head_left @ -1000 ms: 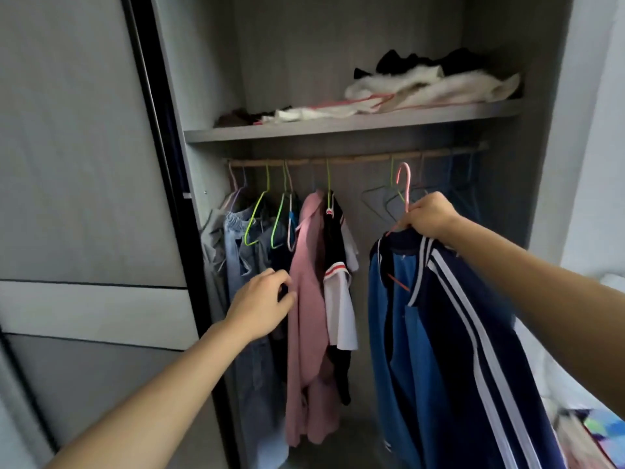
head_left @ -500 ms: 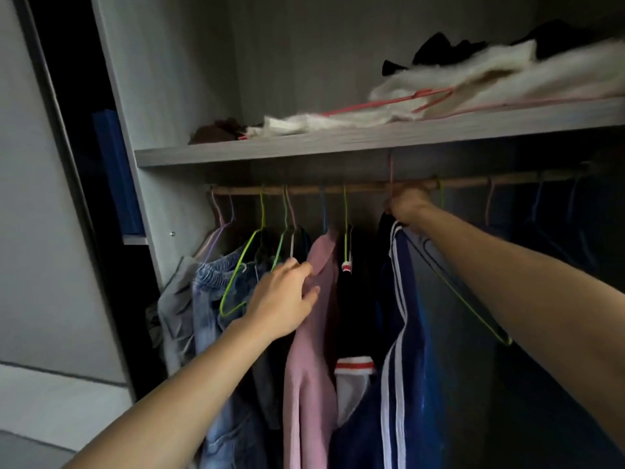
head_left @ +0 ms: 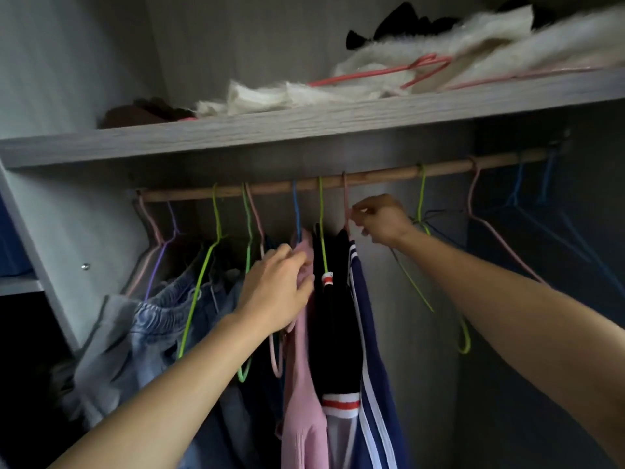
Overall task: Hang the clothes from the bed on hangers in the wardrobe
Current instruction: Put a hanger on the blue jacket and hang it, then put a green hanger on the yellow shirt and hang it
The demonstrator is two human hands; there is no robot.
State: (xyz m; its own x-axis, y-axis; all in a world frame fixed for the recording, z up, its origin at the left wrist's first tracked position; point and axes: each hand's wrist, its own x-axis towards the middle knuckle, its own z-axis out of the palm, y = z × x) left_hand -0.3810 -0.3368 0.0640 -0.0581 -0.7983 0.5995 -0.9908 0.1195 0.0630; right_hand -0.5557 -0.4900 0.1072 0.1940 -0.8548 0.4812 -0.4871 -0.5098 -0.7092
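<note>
Grey shelf [head_left: 304, 126] overhead; under its wooden rail [head_left: 372, 177] the right hand [head_left: 382, 220] pinches the neck of a pink hanger [head_left: 345, 198], and the striped navy jacket [head_left: 368, 350] hangs just below those fingers. The left hand [head_left: 277, 289] grips a pink top [head_left: 301, 401], with a black garment between it and the jacket.

Inside a wardrobe, a wooden rail [head_left: 372, 179] under a grey shelf [head_left: 304, 126] carries a row of coloured wire hangers with clothes. The person's right hand [head_left: 382, 220] pinches the neck of a pink hanger [head_left: 345, 198] just below the rail, and a navy jacket [head_left: 368, 333] with white stripes hangs from it. The left hand [head_left: 277, 292] grips the shoulder of a pink top [head_left: 304, 401] beside a black garment [head_left: 334, 333], jeans [head_left: 162, 319] hang further left, and white fluffy fabric [head_left: 439, 52] lies on the shelf.
</note>
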